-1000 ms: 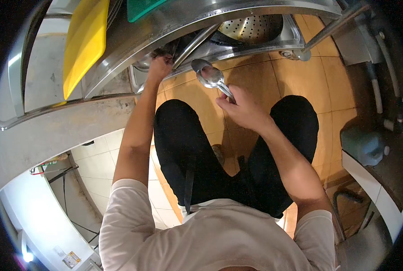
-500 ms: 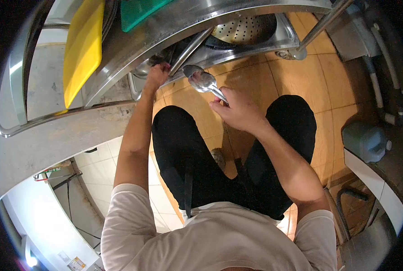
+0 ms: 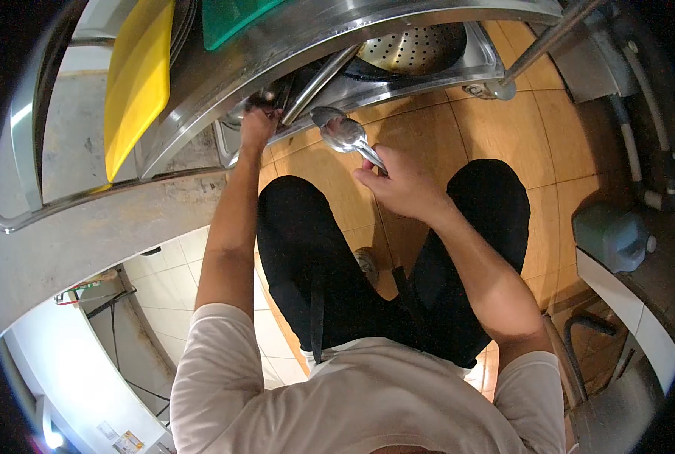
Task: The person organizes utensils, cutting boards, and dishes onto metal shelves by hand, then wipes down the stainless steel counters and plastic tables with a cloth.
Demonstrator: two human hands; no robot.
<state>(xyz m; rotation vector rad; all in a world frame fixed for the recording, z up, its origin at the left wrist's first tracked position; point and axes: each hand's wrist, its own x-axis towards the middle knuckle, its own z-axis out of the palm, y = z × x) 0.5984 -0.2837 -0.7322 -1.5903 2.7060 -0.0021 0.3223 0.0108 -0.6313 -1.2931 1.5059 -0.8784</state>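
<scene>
**Gripping metal spoons point(image 3: 343, 134) in right hand point(image 3: 407, 181), reaching with left hand point(image 3: 257, 127) to lower shelf point(image 3: 398, 90)**

Clock read as seen in head view, 12 at top. Pinch spoons by handles, thumb against curled fingers, right hand closed. Show at least two overlapping bowls; exact count, cannot tell. Run long axis from right hand out toward between 10 and 11 o'clock, bowls at far end, over tiled floor point(image 3: 421, 136), apart from shelf rim. Place left hand at about 9 o'clock from bowls, with a gap between. Count right hand as nearer, already on handles; left hand nearer to bowls than to handles, not touching either.

Extend left arm toward 12 o'clock, fingers at left end of lower shelf, among dark and shiny items. Cannot tell if pinching anything there: too small, partly hidden. Note steel tube point(image 3: 320, 85) just beside left fingers, slanting up toward between 1 and 2 o'clock. Find perforated metal bowl point(image 3: 413, 50) on lower shelf, at about 1 o'clock from spoons. See yellow board point(image 3: 136, 94) at 10 to 11 o'clock from left hand, green board point(image 3: 235, 19) close to 12. Spot translucent jug point(image 3: 611, 236) at 4 o'clock from right hand.
</scene>
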